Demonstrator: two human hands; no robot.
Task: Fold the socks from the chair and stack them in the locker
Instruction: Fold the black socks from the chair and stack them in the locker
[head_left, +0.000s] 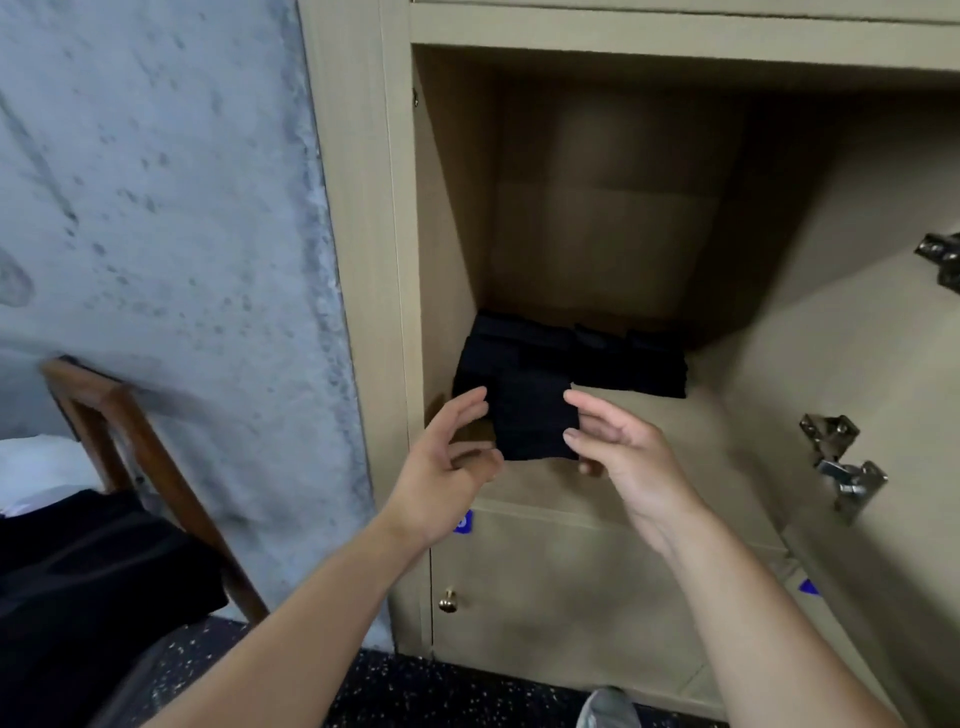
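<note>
The 2 hands hold a folded black sock (535, 421) between them at the locker (597, 410) opening: left hand (449, 457) on its left edge, right hand (618, 447) on its right edge. Behind it, folded socks (623, 358) lie stacked inside. The chair (130, 441) stands left.

dim indoor light | locker (597, 234) interior shadowed | soft motion blur | wide-angle edge bending

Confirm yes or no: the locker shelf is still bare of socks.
No: black folded socks already lie at the back of the locker shelf, beyond the folded sock between the two hands.
</note>
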